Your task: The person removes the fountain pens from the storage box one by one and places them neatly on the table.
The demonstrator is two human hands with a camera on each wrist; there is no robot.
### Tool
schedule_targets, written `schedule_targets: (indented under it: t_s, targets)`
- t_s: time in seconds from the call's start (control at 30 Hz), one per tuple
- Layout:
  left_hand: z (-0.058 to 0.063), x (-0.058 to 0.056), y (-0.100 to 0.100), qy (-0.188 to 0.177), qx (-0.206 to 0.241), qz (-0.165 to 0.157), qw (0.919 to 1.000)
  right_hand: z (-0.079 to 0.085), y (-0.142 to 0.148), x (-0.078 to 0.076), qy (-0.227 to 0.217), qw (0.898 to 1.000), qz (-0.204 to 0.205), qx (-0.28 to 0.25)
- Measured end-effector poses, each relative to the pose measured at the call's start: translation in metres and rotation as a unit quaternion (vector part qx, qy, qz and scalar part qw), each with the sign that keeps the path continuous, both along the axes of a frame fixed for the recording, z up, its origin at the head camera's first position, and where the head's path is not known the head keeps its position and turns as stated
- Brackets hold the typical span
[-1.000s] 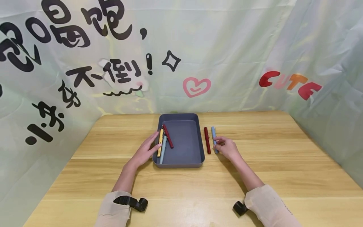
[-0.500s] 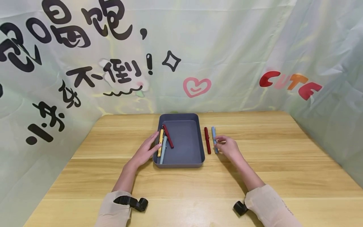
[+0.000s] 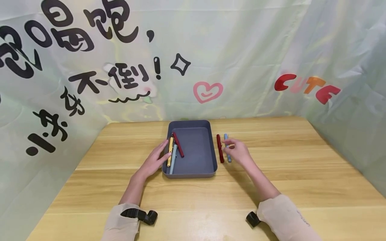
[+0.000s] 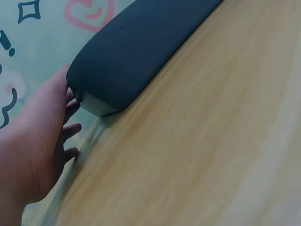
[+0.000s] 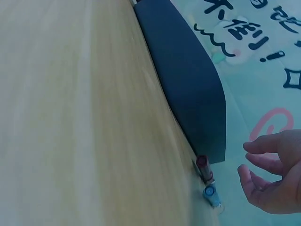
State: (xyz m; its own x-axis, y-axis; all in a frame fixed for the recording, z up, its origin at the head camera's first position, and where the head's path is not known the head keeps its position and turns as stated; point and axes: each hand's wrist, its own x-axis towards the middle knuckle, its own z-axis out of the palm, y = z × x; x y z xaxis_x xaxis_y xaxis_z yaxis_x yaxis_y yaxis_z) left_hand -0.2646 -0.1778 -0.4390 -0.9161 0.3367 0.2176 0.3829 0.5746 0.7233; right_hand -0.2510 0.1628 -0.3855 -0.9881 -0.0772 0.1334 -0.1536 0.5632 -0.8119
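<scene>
My left hand [image 3: 153, 161] holds the left wall of the dark blue-grey tray [image 3: 197, 150], thumb over the rim and fingers along the outside. Inside, at the tray's left, lie a yellow pen [image 3: 170, 154], a pale blue pen [image 3: 173, 162] and a dark red pen [image 3: 179, 146]. On the table just right of the tray, another red pen [image 3: 219, 149] and a blue pen [image 3: 229, 158] lie side by side. My right hand [image 3: 238, 151] hovers over the blue pen with nothing in it. The right wrist view shows its thumb and fingers [image 5: 256, 146] apart, away from both pens.
A wooden table [image 3: 193, 201] bears everything. Behind it and along the sides hangs a pale printed cloth [image 3: 247, 50] with lettering and a pink heart. Each wrist carries a small black camera [image 3: 150, 217] on a strap.
My right hand has shifted slightly left and up, its fingertips moving off the blue pen towards the red one. The left hand and the tray stay in place.
</scene>
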Motion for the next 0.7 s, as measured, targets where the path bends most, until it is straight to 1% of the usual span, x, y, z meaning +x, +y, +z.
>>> schedule_targets:
  t_s: [0.23, 0.4, 0.53, 0.7]
  targets:
    - [0.0, 0.0, 0.0, 0.001, -0.002, -0.002, 1.0, 0.009, -0.023, -0.001, 0.011, 1.0, 0.017, 0.017]
    - [0.001, 0.002, 0.0, 0.002, 0.003, -0.001, 1.0, 0.014, -0.038, -0.004, 0.031, 0.998, 0.033, 0.038]
    - [0.0, 0.001, 0.0, 0.003, 0.0, 0.001, 1.0, 0.019, -0.049, -0.007, 0.045, 0.997, 0.046, 0.052]
    - [0.0, 0.0, 0.0, 0.006, -0.003, 0.002, 1.0, 0.025, -0.063, -0.011, 0.033, 0.996, 0.057, 0.066]
